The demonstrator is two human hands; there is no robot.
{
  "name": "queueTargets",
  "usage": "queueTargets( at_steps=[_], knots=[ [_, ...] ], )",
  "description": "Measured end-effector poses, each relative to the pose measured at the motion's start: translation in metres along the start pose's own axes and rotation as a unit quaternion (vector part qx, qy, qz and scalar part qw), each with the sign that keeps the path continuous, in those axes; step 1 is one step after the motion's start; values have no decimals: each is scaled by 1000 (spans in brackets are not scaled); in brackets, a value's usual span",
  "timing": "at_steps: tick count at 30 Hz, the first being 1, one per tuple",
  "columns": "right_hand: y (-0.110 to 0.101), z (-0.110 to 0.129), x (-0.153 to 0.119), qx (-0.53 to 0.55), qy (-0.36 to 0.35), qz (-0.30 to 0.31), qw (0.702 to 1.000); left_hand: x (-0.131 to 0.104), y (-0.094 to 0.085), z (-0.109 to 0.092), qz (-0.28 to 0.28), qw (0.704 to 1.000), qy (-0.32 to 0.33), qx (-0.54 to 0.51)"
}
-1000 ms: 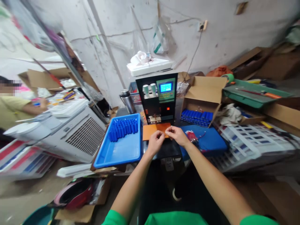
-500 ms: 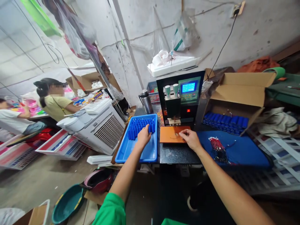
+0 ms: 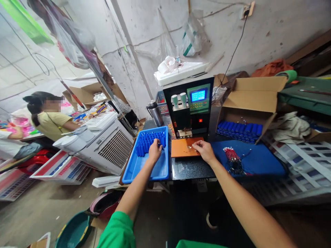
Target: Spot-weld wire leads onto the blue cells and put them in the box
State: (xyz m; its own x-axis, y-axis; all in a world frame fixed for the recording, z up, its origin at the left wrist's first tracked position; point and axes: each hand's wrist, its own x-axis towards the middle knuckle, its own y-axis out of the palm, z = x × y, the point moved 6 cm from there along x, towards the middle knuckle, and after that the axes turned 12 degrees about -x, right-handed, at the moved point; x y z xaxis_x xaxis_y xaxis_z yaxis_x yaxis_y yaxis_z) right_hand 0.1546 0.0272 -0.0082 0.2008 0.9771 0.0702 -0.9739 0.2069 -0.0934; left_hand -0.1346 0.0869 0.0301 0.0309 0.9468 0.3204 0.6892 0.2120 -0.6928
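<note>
Left hand moved to tray, screen text illegible

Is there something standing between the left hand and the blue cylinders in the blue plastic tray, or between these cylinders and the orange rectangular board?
Nothing visible stands between the left hand and the blue cylinders. Between them and the orange rectangular board stands the raised right rim of the blue plastic tray.
</note>
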Motion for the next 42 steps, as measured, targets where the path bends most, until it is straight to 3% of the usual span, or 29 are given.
queueTargets(
  at_steps=[4,7,11,14,17,25,34,42],
  knots=[
    [-3,1,3,78,24,10,997,-4,-6,-32,-89,980,33,-174],
    [-7,1,4,115,31,22,993,-10,25,-64,-38,956,49,-288],
    [-9,2,3,122,37,37,991,-16,72,-90,18,942,17,-334],
    [-10,2,4,126,37,32,991,-15,87,-100,26,945,15,-325],
    [-10,3,7,124,33,25,991,-16,90,-109,42,945,31,-322],
    [-9,3,12,107,27,10,994,-21,101,-107,66,940,2,-336],
    [-6,0,15,75,31,-2,997,-24,102,-110,71,944,30,-321],
    [0,5,21,59,35,-21,997,-25,111,-95,62,948,48,-308]
  ],
)
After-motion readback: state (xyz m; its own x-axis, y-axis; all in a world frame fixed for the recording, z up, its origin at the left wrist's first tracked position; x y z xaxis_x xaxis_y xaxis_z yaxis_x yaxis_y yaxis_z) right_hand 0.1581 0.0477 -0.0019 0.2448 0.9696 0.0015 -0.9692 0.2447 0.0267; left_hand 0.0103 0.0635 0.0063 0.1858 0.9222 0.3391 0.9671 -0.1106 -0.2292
